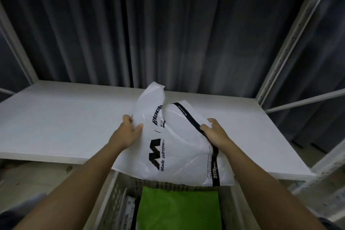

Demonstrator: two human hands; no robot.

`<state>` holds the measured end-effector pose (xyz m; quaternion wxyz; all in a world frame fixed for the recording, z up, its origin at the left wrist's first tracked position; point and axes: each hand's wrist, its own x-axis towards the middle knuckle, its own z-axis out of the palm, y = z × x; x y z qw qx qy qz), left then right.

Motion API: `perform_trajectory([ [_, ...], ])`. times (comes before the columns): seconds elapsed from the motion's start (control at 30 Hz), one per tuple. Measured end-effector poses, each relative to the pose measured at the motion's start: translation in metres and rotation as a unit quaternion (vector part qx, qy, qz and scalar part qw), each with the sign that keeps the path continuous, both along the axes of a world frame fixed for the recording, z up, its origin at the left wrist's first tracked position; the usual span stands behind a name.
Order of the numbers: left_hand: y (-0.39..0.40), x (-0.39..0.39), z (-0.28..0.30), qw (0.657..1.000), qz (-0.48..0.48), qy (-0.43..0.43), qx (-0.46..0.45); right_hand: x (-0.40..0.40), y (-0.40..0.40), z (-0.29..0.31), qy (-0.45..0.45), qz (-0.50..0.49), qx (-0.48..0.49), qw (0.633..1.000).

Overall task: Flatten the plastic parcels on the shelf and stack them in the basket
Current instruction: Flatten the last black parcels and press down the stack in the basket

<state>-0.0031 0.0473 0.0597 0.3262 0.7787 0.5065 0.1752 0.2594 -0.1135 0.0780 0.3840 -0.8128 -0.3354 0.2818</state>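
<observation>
Parcels already lie in the basket (pixel 119 192), a green parcel (pixel 179 209) on top, so part of the stacking looks done. The left hand (pixel 128 132) and right hand (pixel 214 132) each grip a side of the white parcel (pixel 179 151), which overhangs the shelf (pixel 65 117) edge above the basket. It is still crumpled and not yet stacked, and no other parcel shows on this shelf.

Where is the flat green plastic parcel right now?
In the head view, the green plastic parcel lies bottom centre inside the pale slatted basket, below the shelf's front edge, partly under the white printed plastic parcel held by both hands.
</observation>
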Motion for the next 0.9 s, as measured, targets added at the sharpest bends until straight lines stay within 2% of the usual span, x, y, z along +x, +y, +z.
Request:
perform_trajectory([
  [0.07, 0.014, 0.011, 0.002, 1.0, 0.018, 0.016, 0.0, 0.001, 0.008, -0.001, -0.042, 0.009, 0.0, 0.999],
  [0.13, 0.028, 0.02, 0.01, 0.998, 0.032, 0.004, -0.05, 0.008, 0.016, -0.003, -0.079, 0.002, -0.002, 0.997],
  [0.23, 0.052, 0.026, 0.014, 0.973, 0.062, -0.142, -0.17, 0.02, 0.022, -0.003, -0.052, 0.001, 0.011, 0.999],
  [0.33, 0.074, 0.029, 0.007, 0.969, 0.083, -0.133, -0.191, 0.033, 0.029, -0.008, -0.033, 0.005, 0.024, 0.999],
  [0.43, 0.085, 0.036, -0.001, 0.974, 0.079, -0.114, -0.179, 0.039, 0.033, -0.011, 0.014, -0.021, 0.049, 0.998],
  [0.57, 0.089, 0.05, -0.006, 0.972, 0.135, -0.128, -0.145, 0.047, 0.035, -0.012, 0.03, -0.069, 0.075, 0.994],
  [0.73, 0.098, 0.06, -0.004, 0.97, 0.201, -0.109, -0.088, 0.067, 0.031, -0.015, 0.065, -0.179, 0.132, 0.973],
  [0.9, 0.101, 0.069, -0.003, 0.962, 0.223, -0.126, -0.097, 0.081, 0.027, -0.014, 0.068, -0.271, 0.154, 0.948],
])
